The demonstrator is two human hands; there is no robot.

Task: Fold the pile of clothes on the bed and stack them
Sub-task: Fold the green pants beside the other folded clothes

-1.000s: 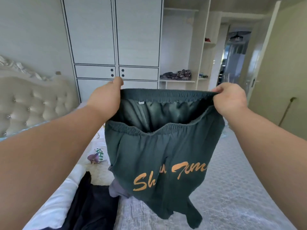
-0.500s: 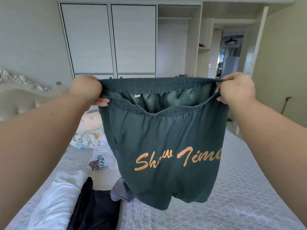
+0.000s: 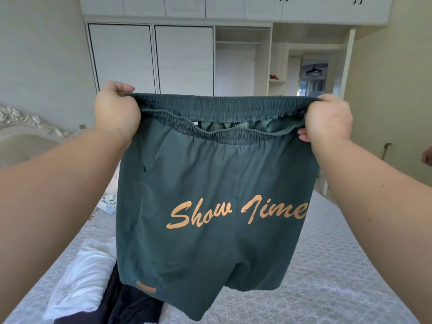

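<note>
Dark green shorts with orange "Show Time" lettering hang in the air above the bed, stretched wide by the elastic waistband. My left hand grips the waistband's left end. My right hand grips its right end. The shorts hang full length, legs down, and hide the middle of the bed. Below them on the bed lie a white garment and a dark navy garment, both at the lower left.
A tufted headboard stands at the left. A patterned cloth lies farther up the bed. White wardrobes with open shelves fill the far wall, and an open doorway is at the right.
Both hands have lifted the shorts higher and pulled the waistband wider apart. The shorts now hang straight, with the whole lettering showing.
</note>
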